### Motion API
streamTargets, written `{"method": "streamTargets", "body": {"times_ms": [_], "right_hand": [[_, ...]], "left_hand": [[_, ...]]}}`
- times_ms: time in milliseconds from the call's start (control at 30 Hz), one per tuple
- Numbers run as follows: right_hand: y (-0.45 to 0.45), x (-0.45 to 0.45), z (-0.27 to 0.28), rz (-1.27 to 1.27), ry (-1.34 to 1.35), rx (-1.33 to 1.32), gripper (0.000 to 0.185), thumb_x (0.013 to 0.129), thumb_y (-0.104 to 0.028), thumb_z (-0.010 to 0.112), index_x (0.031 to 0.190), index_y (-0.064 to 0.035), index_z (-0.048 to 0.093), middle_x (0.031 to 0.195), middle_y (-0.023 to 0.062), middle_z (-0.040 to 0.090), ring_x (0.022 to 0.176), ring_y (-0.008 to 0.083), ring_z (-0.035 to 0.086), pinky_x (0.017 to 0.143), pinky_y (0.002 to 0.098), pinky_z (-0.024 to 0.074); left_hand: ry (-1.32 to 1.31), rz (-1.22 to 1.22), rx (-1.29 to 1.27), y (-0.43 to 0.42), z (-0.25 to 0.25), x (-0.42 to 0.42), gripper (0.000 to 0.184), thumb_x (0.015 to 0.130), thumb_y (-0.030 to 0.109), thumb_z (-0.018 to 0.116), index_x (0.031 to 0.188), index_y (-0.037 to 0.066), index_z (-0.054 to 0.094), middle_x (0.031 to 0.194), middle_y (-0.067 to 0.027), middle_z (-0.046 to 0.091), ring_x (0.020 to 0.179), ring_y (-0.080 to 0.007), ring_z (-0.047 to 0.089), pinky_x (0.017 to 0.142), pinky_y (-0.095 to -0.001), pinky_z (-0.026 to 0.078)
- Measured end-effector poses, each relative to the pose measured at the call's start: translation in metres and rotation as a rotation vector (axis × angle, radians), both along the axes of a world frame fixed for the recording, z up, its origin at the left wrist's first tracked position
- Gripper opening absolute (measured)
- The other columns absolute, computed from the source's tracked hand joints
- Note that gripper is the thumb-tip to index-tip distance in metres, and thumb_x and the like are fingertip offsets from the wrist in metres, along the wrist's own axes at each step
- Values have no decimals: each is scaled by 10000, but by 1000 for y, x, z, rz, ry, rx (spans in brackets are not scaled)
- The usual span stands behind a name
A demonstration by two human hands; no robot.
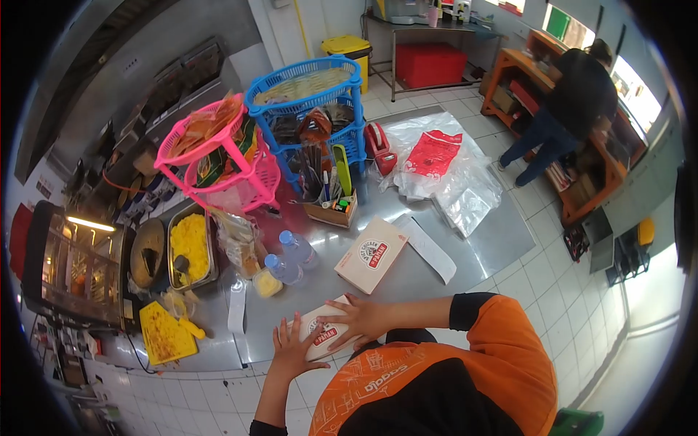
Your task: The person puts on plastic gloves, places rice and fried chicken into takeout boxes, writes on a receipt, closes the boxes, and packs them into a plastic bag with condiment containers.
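Note:
A small printed carton [325,331] sits at the front edge of the steel table, against my orange shirt. My left hand [293,350] lies along its left side with the fingers spread. Across its top and right side rests my right hand [360,320], fingers apart. Just beyond is a larger closed carton [372,256] with the same print. A long paper slip [430,251] lies to its right. Two water bottles [291,261] and a small tub [267,283] stand to the left of the cartons.
Pink [251,178] and blue [305,94] basket racks stand at the back, near a pen box [331,211]. Plastic bags [465,182] lie at the right. Yellow food fills a steel tray [211,272]; a yellow board [166,334] is nearby. A person [574,102] stands at orange shelves.

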State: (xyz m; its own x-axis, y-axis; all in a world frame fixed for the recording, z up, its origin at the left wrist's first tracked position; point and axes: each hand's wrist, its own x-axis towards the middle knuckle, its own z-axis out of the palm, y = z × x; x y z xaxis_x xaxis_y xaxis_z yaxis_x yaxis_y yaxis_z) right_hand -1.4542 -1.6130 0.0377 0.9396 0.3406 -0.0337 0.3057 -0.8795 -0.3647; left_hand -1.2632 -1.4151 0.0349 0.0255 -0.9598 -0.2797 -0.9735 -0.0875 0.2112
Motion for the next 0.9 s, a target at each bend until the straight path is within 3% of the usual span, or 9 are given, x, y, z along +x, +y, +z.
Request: {"method": "streamTargets", "body": {"times_ms": [133, 167, 233, 333, 400, 467, 600, 667, 900], "right_hand": [[-66, 5, -9, -48, -182, 387, 374, 810, -297, 688, 1176, -248, 629, 1329, 85, 541, 1234, 295, 464, 963, 496, 403], [-86, 3, 26, -379, -439, 488, 209, 781, -132, 693, 986, -137, 653, 1078, 25, 673, 974, 252, 596, 908, 434, 425], [-173, 9, 25, -614, -808, 668, 161, 802, -105, 635, 959, -80, 656, 1024, 56, 654, 1003, 269, 589, 891, 370, 431], [-315, 15, -21, -1267, -1016, 254, 263, 903, -223, 576, 1099, -55, 631, 949, 100, 650, 852, 197, 613, 778, 325, 473], [-389, 13, -61, -1593, -581, 512, 320, 894, -281, 605, 1079, -22, 641, 861, 110, 670, 781, 186, 630, 723, 324, 489], [-449, 21, -117, -1431, -559, 656, 360, 887, -311, 614, 1051, 8, 644, 819, 110, 675, 724, 185, 632, 670, 326, 492], [-410, 24, -86, -1436, -364, 1142, 308, 893, -251, 621, 1023, 26, 658, 836, 73, 664, 709, 125, 590, 681, 240, 491], [-373, 17, -67, -1361, -624, 1522, 223, 917, -179, 591, 988, 15, 675, 852, 48, 628, 727, 97, 539, 705, 249, 514], [-331, 13, -111, -1498, -620, 1275, 265, 941, -198, 571, 956, 50, 664, 863, 46, 588, 689, 99, 520, 717, 306, 598]], "left_hand": [[-11, 4, -268, -33, 1, -22, 787, 620, 543, 763, 1337, 345, 507, 1425, -237, 306, 1272, -467, 304, 1056, -585, 223], [8, 5, -317, -39, -1, -24, 757, 622, 518, 763, 1319, 339, 528, 1397, -231, 334, 1245, -453, 329, 1047, -576, 237], [31, 43, -418, -47, 2, -32, 674, 623, 470, 763, 1260, 326, 592, 1316, -212, 395, 1156, -409, 383, 1008, -543, 275], [16, 217, -446, -47, 1, -46, 653, 638, 469, 758, 1253, 319, 600, 1321, -216, 389, 1149, -408, 385, 997, -530, 273], [-21, 314, -463, -49, -1, -57, 637, 644, 469, 756, 1241, 303, 610, 1315, -219, 390, 1143, -407, 383, 989, -524, 270], [-49, 399, -457, -53, -2, -64, 630, 647, 471, 756, 1232, 284, 615, 1313, -223, 389, 1145, -402, 380, 979, -517, 270], [-55, 537, -381, -61, -8, -74, 647, 632, 463, 769, 1220, 241, 613, 1321, -230, 384, 1173, -382, 372, 953, -500, 276], [-50, 561, -359, -64, -6, -72, 665, 614, 452, 782, 1215, 224, 611, 1325, -232, 383, 1183, -372, 373, 942, -494, 278], [-29, 561, -449, -70, -21, -72, 666, 582, 383, 809, 1188, 183, 617, 1356, -210, 395, 1219, -366, 385, 963, -497, 270]]}}
